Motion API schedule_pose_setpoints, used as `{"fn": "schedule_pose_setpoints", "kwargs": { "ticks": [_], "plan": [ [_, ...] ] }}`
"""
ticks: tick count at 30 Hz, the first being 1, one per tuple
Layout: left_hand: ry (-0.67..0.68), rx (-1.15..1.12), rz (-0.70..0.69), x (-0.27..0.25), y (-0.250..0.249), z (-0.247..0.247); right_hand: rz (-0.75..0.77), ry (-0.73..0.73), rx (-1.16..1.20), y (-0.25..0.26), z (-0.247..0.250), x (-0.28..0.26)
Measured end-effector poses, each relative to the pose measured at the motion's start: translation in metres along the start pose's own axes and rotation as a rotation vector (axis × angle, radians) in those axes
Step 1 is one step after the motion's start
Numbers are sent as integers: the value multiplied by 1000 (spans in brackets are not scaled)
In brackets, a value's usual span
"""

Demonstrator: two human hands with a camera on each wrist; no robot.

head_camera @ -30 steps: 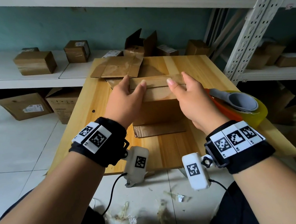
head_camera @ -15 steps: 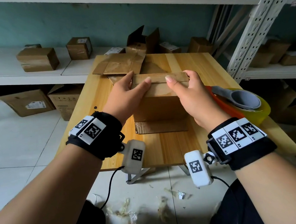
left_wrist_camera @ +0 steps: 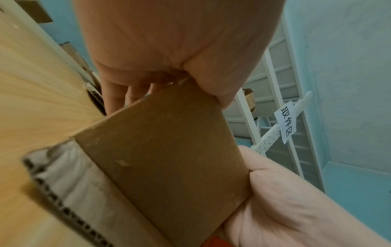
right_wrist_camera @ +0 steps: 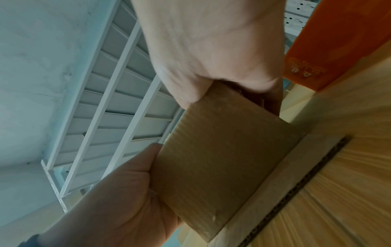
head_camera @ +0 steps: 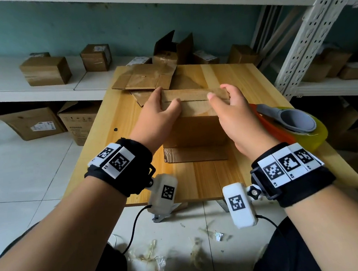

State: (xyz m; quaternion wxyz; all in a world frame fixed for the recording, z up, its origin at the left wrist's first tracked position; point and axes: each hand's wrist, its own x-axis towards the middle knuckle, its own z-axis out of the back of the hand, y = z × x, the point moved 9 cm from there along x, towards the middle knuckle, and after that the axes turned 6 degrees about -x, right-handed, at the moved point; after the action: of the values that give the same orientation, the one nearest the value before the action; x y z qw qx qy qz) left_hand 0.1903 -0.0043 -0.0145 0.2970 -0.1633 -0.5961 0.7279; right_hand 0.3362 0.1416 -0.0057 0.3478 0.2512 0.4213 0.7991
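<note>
A brown cardboard box [head_camera: 195, 129] stands on the wooden table [head_camera: 228, 174], its two top flaps folded together along a seam. My left hand [head_camera: 160, 115] grips its left end, thumb on top near the seam and fingers wrapped round the far edge. My right hand [head_camera: 230, 110] grips the right end the same way. A bottom flap [head_camera: 195, 156] lies flat on the table toward me. The left wrist view shows the box's side [left_wrist_camera: 169, 158] between thumb and fingers; in the right wrist view the box's side [right_wrist_camera: 222, 158] sits under my right thumb.
An orange tape dispenser with a yellowish roll [head_camera: 291, 123] lies just right of the box. Flattened cardboard [head_camera: 145, 78] lies at the table's far edge. White shelves behind and to the right carry small boxes [head_camera: 45, 70]. Scraps litter the tiled floor [head_camera: 155, 254].
Both hands have slid outward along the box top, from near the middle to its two ends, and the flaps now lie closed. The box stays in place.
</note>
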Motion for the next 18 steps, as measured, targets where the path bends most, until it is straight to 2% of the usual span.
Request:
{"fn": "schedule_pose_setpoints", "kwargs": {
  "ticks": [4,8,11,15,18],
  "plan": [
    [-9,-43,8,-4,-2,2,15,-22,33,2,-1,2],
    [-26,-249,100,-4,4,3,-10,-56,112,-1,-2,3],
    [-59,-280,95,-3,3,7,-1,-85,135,-3,-1,4],
    [-124,-239,33,0,-4,19,134,-50,4,9,-1,1],
    [-93,-198,-30,0,-10,18,220,-47,-83,18,0,-3]
  ]
}}
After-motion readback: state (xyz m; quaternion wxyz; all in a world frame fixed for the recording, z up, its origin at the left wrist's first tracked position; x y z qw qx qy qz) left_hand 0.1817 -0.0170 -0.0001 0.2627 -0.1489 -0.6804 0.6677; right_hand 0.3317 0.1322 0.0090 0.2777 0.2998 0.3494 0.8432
